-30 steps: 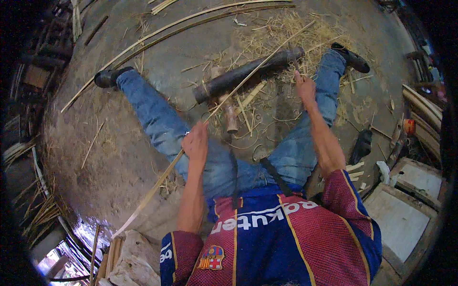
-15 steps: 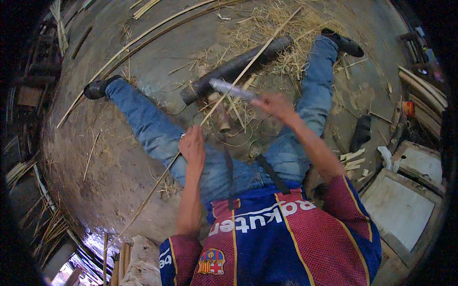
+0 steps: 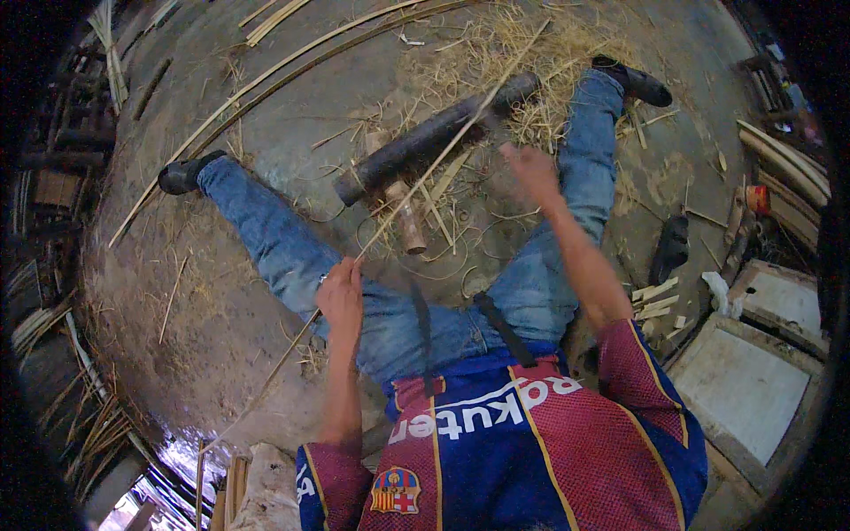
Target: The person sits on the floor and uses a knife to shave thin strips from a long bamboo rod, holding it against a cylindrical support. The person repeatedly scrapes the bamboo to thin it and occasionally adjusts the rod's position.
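Observation:
My left hand [image 3: 341,296] is closed round a long, thin bamboo strip [image 3: 386,227] above my left thigh. The strip slants from behind my left arm up across a dark log [image 3: 398,157] and beyond it. Out in front, near my right shin, my right hand [image 3: 533,173] is closed on a knife, whose blade is smeared by motion beside the strip. A short, paler piece of round wood [image 3: 410,226] lies crosswise beneath the log. My legs are spread on either side of it.
Pale shavings [image 3: 567,53] are heaped beyond the log by my right foot. Long bent strips [image 3: 257,75] lie past my left foot. A dark sheath-like object [image 3: 670,248], cut bamboo pieces [image 3: 653,301] and framed panels [image 3: 744,385] are at the right.
My left hand has drawn back toward me and slightly left along with the strip. My right hand has moved a little away and right, and the knife has swung away, now more blurred.

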